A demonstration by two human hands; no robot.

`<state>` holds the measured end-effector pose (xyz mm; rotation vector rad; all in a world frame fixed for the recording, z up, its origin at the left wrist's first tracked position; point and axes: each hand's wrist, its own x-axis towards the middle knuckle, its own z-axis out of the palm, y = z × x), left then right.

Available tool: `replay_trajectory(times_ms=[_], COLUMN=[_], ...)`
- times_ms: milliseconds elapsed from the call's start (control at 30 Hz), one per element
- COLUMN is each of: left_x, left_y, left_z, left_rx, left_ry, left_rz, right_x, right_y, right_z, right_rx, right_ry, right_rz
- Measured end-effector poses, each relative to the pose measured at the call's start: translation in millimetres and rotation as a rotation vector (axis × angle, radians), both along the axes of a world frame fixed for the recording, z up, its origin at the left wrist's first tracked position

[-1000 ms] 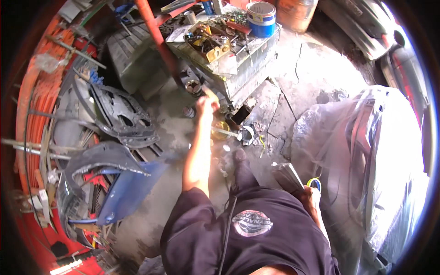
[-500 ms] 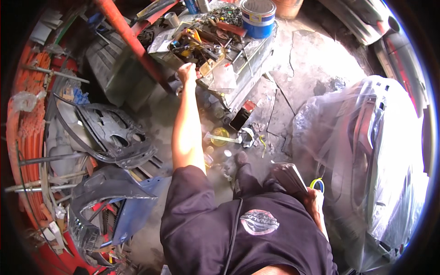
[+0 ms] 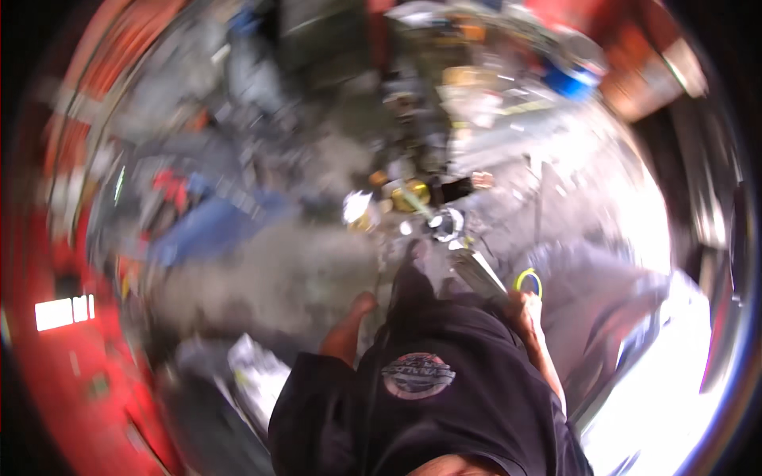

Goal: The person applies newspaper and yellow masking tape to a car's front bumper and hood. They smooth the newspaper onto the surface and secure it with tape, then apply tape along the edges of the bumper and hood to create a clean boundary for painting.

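Note:
My right hand [image 3: 525,309] is closed at the right side of my body. In it are a thin, flat, folded piece [image 3: 479,271], pale along its edge, and a yellow ring [image 3: 518,281] that looks like a roll of tape. My left hand [image 3: 363,305] hangs low by my left hip, away from any surface. Motion blur smears its fingers, and nothing shows in them. Ahead of my feet, a yellow round container [image 3: 413,195] with a pale stick across it stands on the floor, next to a small white-and-dark item [image 3: 446,225].
At the far right, a blue tin [image 3: 573,79] stands on the cluttered bench [image 3: 508,131]. Plastic-wrapped car parts [image 3: 635,317] lie to my right. A blue panel [image 3: 214,230] and dark parts are at left, beside a red surface [image 3: 63,381]. Much is blurred.
My left hand has come back from the bench edge to my left hip. The view has swung left, shifting the bench rightward. My right hand still holds the same things.

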<state>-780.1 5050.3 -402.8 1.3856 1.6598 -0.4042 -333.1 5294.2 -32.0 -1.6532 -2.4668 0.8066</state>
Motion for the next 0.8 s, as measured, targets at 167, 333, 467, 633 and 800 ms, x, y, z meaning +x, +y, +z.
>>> replay_trajectory(times_ms=[167, 333, 467, 633, 800], left_x=[62.9, 217.5, 330.8, 398.9, 389.4], left_y=[-246.8, -273.2, -240.1, -285.0, -327.4], left_z=[22.6, 84.0, 132.0, 144.8, 164.4], left_rx=[0.189, 0.418, 0.345, 0.447, 0.884], left_ry=[-0.219, -0.368, 0.014, 0.019, -0.159], left_rz=[1.009, 2.126, 1.786, 1.978, 2.171], right_x=[11.7, -46.1, -97.4, -162.0, -210.5], right_y=[26.4, 19.0, -36.7, -164.3, -325.1], right_z=[-43.2, -39.3, -39.4, -17.6, 33.4], right_rx=[0.035, 0.015, -0.032, 0.075, 0.042], right_ry=[0.07, 0.092, 0.088, 0.136, 0.332], right_rz=[0.493, 1.028, 1.284, 1.668, 1.946])
